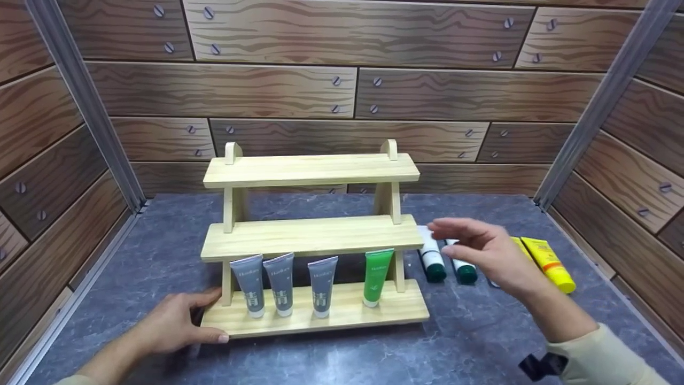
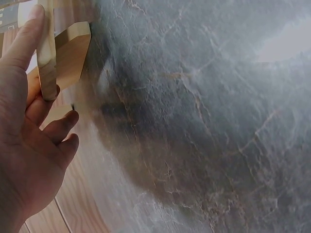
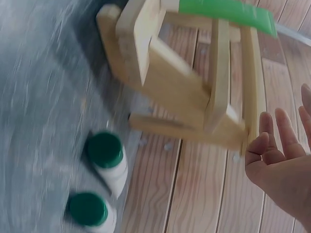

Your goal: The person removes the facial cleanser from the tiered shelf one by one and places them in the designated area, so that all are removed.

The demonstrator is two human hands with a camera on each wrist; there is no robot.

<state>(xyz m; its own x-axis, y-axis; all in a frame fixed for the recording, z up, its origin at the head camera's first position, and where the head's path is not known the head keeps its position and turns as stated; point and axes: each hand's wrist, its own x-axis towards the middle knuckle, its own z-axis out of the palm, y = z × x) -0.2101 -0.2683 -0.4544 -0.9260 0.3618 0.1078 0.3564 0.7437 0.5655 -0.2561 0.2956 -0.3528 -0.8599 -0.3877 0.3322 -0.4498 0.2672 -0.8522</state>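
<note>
A three-tier wooden display rack (image 1: 315, 232) stands on the dark marbled table. My left hand (image 1: 171, 323) grips the left end of its bottom shelf (image 2: 47, 63), thumb on one side and fingers on the other. Three grey tubes (image 1: 280, 283) and a green tube (image 1: 379, 277) stand upright on that shelf, caps down, with a wider gap before the green one. To the right of the rack, my right hand (image 1: 497, 256) hovers with nothing in it, fingers extended and thumb apart. Beneath and beside it lie two white tubes with dark green caps (image 1: 435, 271).
Yellow tubes (image 1: 548, 262) lie farther right, partly hidden by the right forearm. The rack's middle shelf (image 1: 315, 233) and top shelf (image 1: 312, 168) rise behind the standing tubes. Wood-patterned panels (image 1: 342, 91) enclose the back and sides, with metal posts (image 1: 91, 107) at the corners.
</note>
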